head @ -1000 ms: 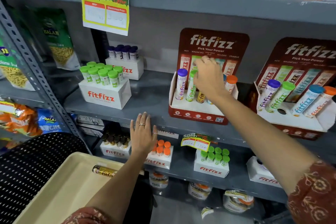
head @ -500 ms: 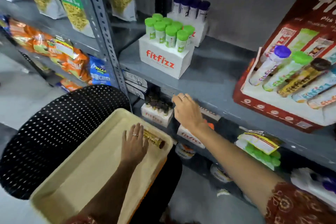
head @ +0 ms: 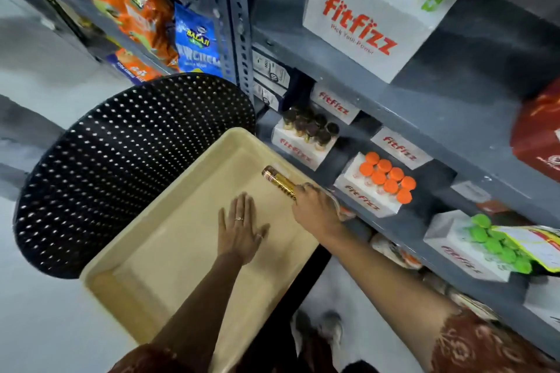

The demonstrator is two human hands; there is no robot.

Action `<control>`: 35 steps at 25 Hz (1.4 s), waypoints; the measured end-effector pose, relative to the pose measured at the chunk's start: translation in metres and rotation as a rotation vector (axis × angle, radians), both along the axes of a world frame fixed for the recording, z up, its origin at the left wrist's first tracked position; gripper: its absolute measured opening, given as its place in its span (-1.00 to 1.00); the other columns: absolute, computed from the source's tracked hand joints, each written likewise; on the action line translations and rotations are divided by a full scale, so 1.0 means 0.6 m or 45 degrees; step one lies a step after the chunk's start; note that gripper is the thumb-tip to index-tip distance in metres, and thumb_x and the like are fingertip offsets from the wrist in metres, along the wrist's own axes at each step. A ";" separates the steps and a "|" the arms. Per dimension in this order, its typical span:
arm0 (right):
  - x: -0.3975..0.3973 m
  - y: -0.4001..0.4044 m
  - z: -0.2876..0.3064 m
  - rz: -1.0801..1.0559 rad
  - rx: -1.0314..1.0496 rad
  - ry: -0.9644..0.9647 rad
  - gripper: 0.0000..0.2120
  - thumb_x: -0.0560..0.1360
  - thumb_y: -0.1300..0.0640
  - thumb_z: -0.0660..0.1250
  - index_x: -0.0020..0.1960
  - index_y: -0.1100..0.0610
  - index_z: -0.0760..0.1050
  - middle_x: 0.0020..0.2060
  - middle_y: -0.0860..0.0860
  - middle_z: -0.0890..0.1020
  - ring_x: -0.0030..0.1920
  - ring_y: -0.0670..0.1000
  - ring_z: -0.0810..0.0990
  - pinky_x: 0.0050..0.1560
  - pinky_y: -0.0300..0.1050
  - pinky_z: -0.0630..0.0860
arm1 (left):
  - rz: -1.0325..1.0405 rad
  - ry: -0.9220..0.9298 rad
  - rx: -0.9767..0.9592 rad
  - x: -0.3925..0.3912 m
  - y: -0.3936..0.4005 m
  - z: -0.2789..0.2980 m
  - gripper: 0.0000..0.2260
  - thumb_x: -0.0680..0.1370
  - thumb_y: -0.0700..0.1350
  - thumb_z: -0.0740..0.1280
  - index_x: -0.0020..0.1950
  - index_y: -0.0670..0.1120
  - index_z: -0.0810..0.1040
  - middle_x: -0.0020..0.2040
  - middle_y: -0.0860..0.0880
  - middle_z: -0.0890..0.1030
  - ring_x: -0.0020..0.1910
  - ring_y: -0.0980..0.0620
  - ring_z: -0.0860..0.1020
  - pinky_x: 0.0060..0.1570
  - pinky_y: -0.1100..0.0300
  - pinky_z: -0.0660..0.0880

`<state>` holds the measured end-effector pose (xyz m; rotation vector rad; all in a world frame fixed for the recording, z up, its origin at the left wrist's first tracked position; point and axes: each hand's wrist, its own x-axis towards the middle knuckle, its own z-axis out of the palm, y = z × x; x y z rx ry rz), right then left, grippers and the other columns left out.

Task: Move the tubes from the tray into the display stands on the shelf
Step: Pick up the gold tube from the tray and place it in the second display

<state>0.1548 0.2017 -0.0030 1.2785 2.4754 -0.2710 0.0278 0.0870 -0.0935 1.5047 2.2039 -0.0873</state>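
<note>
A beige tray (head: 157, 278) rests on a black perforated stool (head: 121, 160) beside the grey shelf (head: 409, 106). A single gold tube with a brown cap (head: 277, 180) lies at the tray's far right corner. My right hand (head: 315, 209) is closed around the tube's near end. My left hand (head: 241, 228) lies flat, fingers spread, on the tray floor just left of it. One corner of a red display stand (head: 539, 136) shows at the right edge on the upper shelf.
White fitfizz boxes stand on the shelves: green-capped tubes (head: 378, 9) above; brown-capped (head: 306, 136), orange-capped (head: 378, 188) and green-capped (head: 485, 248) ones on the lower shelf. Snack bags (head: 194, 39) hang at left behind the upright post (head: 239, 24). The floor shows below.
The view tilted down to the tray. My right hand came from the shelf edge onto the gold tube. My left hand slid off the tube onto the tray floor.
</note>
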 end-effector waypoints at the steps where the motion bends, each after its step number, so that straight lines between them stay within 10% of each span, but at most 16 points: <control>1: -0.007 -0.005 -0.005 0.018 0.004 -0.058 -0.73 0.38 0.19 0.41 0.05 0.27 0.59 -0.08 0.19 0.69 -0.13 0.15 0.69 -0.23 -0.11 0.61 | 0.002 -0.007 0.009 0.001 0.000 -0.004 -0.17 0.39 0.35 -0.42 0.49 -0.15 -0.17 0.51 -0.09 -0.20 0.49 -0.09 -0.15 0.42 -0.14 -0.14; 4: -0.026 -0.015 -0.011 0.079 0.158 -0.255 -0.70 0.05 0.17 0.62 -0.26 0.22 0.68 -0.40 0.10 0.70 -0.45 0.01 0.67 -0.54 -0.25 0.54 | 0.016 -0.060 0.012 0.001 0.002 -0.005 -0.20 0.32 0.38 -0.49 0.43 -0.08 -0.36 0.44 -0.03 -0.37 0.41 0.00 -0.37 0.41 -0.09 -0.27; 7: -0.036 -0.009 -0.008 0.157 0.193 -0.414 -0.74 0.41 0.22 0.42 0.08 0.27 0.60 -0.05 0.13 0.71 -0.11 0.02 0.71 -0.20 -0.19 0.63 | 0.011 -0.093 -0.016 -0.003 0.003 -0.004 -0.28 0.37 0.33 -0.39 0.40 -0.06 -0.41 0.44 -0.04 -0.39 0.39 0.01 -0.42 0.40 -0.09 -0.30; 16: -0.010 0.021 0.046 -0.108 -0.064 0.034 -0.73 0.49 0.16 0.29 0.12 0.28 0.53 0.09 0.20 0.61 0.06 0.18 0.62 -0.07 -0.04 0.54 | -0.009 -0.038 -0.132 0.002 0.014 0.028 -0.31 0.58 0.24 -0.07 0.47 -0.13 -0.33 0.48 -0.04 -0.34 0.47 -0.04 -0.30 0.43 -0.09 -0.22; 26: 0.122 0.091 0.328 -0.614 -0.048 0.717 -0.81 0.36 0.17 0.47 -0.11 0.28 0.65 -0.22 0.22 0.70 -0.33 0.15 0.65 -0.21 0.04 0.67 | -0.256 -0.050 0.640 0.106 0.092 0.179 -0.47 0.50 -0.02 0.01 0.32 -0.35 0.35 0.33 -0.32 0.41 0.33 -0.25 0.37 0.34 -0.12 0.23; 35: 0.391 0.051 0.589 -0.692 0.297 0.542 -0.74 0.36 0.08 0.48 -0.12 0.29 0.67 -0.42 0.13 0.66 -0.49 0.02 0.64 -0.37 -0.20 0.59 | -0.489 -0.195 1.075 0.366 0.164 0.351 -0.54 0.51 -0.08 0.05 0.33 -0.29 0.37 0.35 -0.27 0.41 0.36 -0.19 0.33 0.36 -0.08 0.12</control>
